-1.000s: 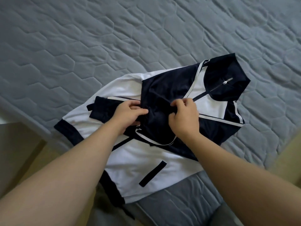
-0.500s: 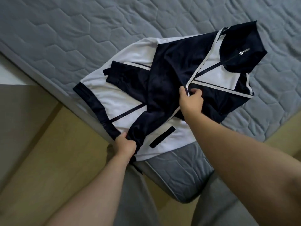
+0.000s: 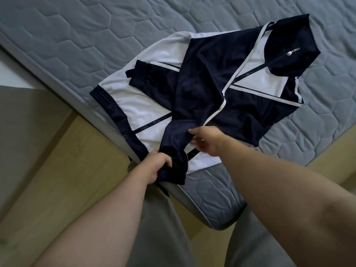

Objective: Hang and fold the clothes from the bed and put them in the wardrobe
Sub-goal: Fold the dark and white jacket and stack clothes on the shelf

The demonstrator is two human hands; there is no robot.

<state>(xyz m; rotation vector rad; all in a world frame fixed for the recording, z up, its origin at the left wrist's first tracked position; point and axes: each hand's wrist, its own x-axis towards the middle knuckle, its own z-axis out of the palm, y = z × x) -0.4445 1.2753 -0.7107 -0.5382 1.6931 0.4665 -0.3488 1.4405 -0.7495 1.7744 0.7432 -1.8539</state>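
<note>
Head view looks down on a navy and white jacket [image 3: 202, 83] lying flat on the grey quilted mattress [image 3: 96, 35], close to the mattress corner [image 3: 221, 218] that points toward the person. The left hand [image 3: 154, 166] has its fingers curled round the cuff end of a navy sleeve [image 3: 177, 139], right at the mattress edge, where the cuff hangs slightly over the side. Just beyond and to the right of it, the right hand [image 3: 207, 140] is loosely spread – thumb and fingertips touch the sleeve's upper part, not clenched on it. The sleeve runs diagonally away from the left hand across the jacket's front. The dark hem band [image 3: 115, 112] lies along the mattress edge, to the left of the left hand and beyond it. The other sleeve [image 3: 146, 74] is folded across the white panel, farther out. The collar [image 3: 289, 45] lies well beyond the right hand. Bare mattress spreads wide past the jacket – open quilting on the far side and to the right. Below the left hand is wooden floor [image 3: 67, 170].
</note>
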